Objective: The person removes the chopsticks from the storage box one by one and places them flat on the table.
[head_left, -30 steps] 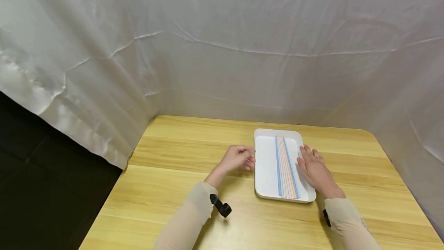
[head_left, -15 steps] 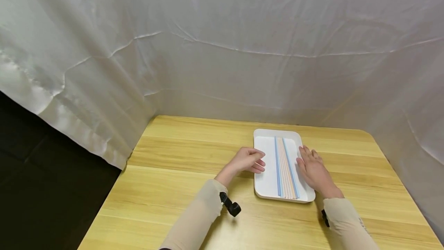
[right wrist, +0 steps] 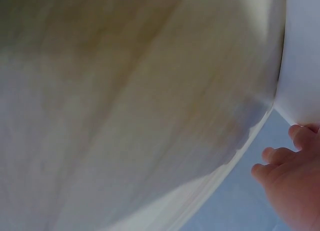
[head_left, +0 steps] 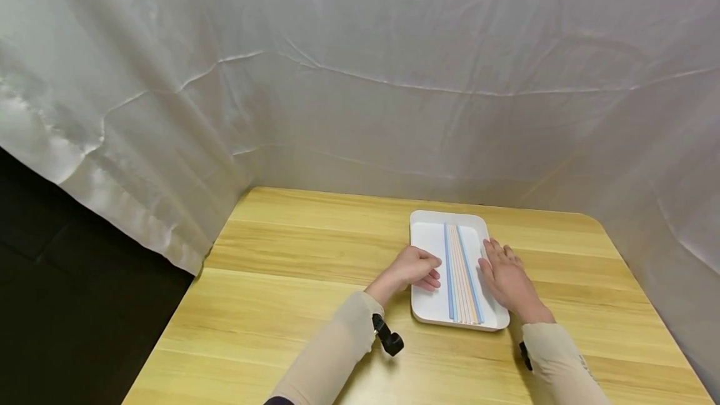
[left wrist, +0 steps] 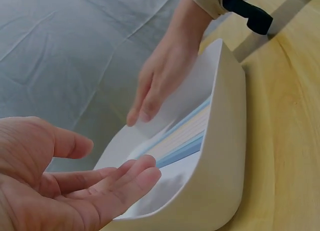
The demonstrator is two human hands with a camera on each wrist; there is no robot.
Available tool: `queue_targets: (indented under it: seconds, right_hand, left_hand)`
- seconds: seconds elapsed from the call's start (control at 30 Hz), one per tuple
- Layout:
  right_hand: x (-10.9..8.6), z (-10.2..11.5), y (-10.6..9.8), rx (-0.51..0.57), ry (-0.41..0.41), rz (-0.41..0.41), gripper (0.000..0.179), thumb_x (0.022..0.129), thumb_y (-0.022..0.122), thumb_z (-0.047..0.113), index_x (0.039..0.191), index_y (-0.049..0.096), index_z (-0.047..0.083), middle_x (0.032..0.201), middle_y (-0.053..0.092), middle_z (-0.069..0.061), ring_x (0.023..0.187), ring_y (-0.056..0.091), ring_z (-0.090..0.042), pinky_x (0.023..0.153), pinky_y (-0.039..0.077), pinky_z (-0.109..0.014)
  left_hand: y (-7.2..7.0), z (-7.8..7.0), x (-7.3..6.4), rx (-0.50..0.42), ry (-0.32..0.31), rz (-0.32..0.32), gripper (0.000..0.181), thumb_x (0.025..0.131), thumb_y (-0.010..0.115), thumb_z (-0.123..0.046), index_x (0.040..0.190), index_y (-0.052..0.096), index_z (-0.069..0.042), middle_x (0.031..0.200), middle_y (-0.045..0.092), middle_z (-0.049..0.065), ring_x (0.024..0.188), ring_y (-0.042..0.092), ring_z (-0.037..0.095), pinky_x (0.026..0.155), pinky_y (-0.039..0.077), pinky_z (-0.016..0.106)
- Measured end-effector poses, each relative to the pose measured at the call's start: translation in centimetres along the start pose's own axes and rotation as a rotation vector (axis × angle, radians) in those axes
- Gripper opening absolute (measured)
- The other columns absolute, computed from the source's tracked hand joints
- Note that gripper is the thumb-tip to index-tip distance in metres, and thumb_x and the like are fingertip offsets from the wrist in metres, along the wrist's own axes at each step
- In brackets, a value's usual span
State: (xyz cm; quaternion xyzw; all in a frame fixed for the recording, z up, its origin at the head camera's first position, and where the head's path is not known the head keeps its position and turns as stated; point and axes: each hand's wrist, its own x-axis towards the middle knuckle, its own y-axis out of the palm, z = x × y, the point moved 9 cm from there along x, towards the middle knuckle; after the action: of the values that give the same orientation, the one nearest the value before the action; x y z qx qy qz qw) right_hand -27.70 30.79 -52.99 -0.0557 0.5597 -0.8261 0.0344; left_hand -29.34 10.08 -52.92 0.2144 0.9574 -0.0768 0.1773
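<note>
A white rectangular tray (head_left: pixel 429 239) lies on the table, holding a row of long, thin straws (head_left: pixel 462 280) in blue, pale pink and orange. Over the tray's left side is my left hand (head_left: pixel 417 267), its fingers bent loosely and nothing between them. In the left wrist view its fingertips show in front of the straws (left wrist: pixel 187 133), thumb apart from the fingers. My right hand (head_left: pixel 506 277) rests along the tray's right rim with fingers extended. The right wrist view shows that hand (right wrist: pixel 295 176) at the tray wall (right wrist: pixel 305 51).
The wooden table (head_left: pixel 304 255) extends around the tray on all sides. A pale curtain (head_left: pixel 360 130) hangs behind the table and along both sides. A black camera mount (head_left: pixel 388 337) sticks out from the left wrist. Dark floor (head_left: pixel 73 292) shows at the left.
My left hand has moved right and slightly nearer, from outside the tray's left rim to above its inside. My right hand stays at the right rim. The straws lie as before.
</note>
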Motion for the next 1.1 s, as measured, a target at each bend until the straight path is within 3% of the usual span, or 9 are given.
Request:
queue_targets:
  seconds: [0.37,0.53,0.8,0.97,1.1]
  right_hand:
    - [-0.2,0.2,-0.1,-0.017,0.005,-0.004,0.063,0.115,0.035,0.032,0.162,0.025,-0.009,0.167,0.024,-0.037,0.149,0.021,-0.067,0.125,0.018,-0.078]
    - [-0.2,0.1,0.0,-0.026,0.001,-0.012,0.063,0.115,0.035,0.032,0.162,0.026,-0.009,0.166,0.025,-0.037,0.149,0.022,-0.067,0.125,0.019,-0.078]
    - [-0.2,0.0,0.0,-0.025,0.001,-0.021,0.062,0.115,0.036,0.031,0.162,0.026,-0.009,0.165,0.027,-0.037,0.148,0.023,-0.067,0.124,0.020,-0.078]
    - [-0.2,0.0,-0.1,-0.028,0.001,-0.022,0.062,0.115,0.037,0.031,0.161,0.026,-0.009,0.165,0.028,-0.037,0.148,0.024,-0.067,0.124,0.021,-0.078]
    - [-0.1,0.1,-0.1,-0.025,0.003,-0.017,0.063,0.115,0.037,0.031,0.162,0.025,-0.009,0.165,0.028,-0.037,0.148,0.025,-0.067,0.124,0.021,-0.078]
  left_hand:
    - [0.9,-0.1,0.4,0.044,-0.043,-0.056,0.028,0.102,0.066,-0.015,0.121,0.072,0.006,0.094,0.074,0.021,0.083,0.076,0.032,0.078,0.069,0.039]
    - [0.9,-0.1,0.5,0.089,-0.065,-0.134,0.024,0.101,0.067,-0.016,0.114,0.072,0.004,0.089,0.074,0.018,0.074,0.074,0.026,0.072,0.069,0.037]
    - [1.2,0.3,0.7,0.147,-0.101,-0.211,0.013,0.097,0.065,-0.008,0.088,0.065,0.001,0.072,0.071,0.015,0.057,0.063,0.017,0.064,0.068,0.033]
    - [1.7,0.1,0.9,0.208,-0.079,-0.228,0.010,0.093,0.064,0.002,0.087,0.071,0.004,0.073,0.074,0.019,0.056,0.067,0.019,0.060,0.067,0.031]
    - [1.9,0.3,1.5,0.252,-0.065,-0.263,0.007,0.090,0.066,0.007,0.088,0.070,0.002,0.064,0.069,0.012,0.053,0.066,0.018,0.051,0.063,0.027]
